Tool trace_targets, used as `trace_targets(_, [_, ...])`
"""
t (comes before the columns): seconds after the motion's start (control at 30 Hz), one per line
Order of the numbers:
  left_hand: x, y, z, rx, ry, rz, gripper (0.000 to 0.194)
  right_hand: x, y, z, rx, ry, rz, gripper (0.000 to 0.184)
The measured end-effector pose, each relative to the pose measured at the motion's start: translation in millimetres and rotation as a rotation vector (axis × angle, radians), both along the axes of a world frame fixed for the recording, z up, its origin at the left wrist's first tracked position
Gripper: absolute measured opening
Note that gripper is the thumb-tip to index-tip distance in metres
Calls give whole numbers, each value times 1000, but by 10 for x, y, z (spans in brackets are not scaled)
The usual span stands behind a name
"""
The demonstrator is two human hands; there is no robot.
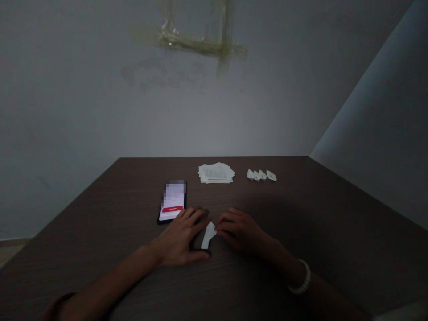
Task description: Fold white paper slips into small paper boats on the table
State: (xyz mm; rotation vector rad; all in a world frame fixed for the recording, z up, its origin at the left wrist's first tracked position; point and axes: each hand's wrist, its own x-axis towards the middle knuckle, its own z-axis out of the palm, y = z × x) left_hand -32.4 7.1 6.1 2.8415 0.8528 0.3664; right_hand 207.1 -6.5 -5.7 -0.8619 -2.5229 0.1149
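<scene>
A small folded piece of white paper (208,235) lies on the dark wooden table (317,232) between my hands. My left hand (182,238) rests flat on the table, its fingers stretched toward the paper's left edge and its thumb below it. My right hand (239,231) has its fingers curled and pressed together on the paper's right edge, pinching it.
A phone (173,201) with a lit screen lies just beyond my left hand. A stack of white paper slips (216,173) sits further back, with several small folded paper boats (261,175) to its right. Grey walls stand behind and to the right.
</scene>
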Motion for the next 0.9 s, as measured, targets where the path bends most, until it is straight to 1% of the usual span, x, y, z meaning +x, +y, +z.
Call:
trace_targets(0.07, [3,0,-5,-2,-4,6,73,-15,-2,-1,21,-35,20,16])
trace_targets(0.2, [6,-10,-8,3,-26,12,61,-51,-23,-8,34,-117,53,15])
trace_targets(0.3, [2,-24,0,12,-73,3,51,-53,-45,-6,23,-148,38,14])
trace_targets(0.43, [-14,-35,2,13,-102,-8,36,-30,-58,-8,20,-128,31,15])
trace_targets(0.6, [-44,-30,-42,59,-160,-43,17,1,-34,-34,19,-107,-38,13])
trace_targets(0.67, [-51,-26,-55,81,-174,-54,16,12,-18,-32,18,-112,-54,14])
trace_targets(0.77, [-51,-18,-59,80,-170,-67,20,14,-12,-9,26,-137,-74,14])
trace_targets(0.9, [-52,2,-81,80,-169,-67,19,-10,-36,30,11,-167,-93,11])
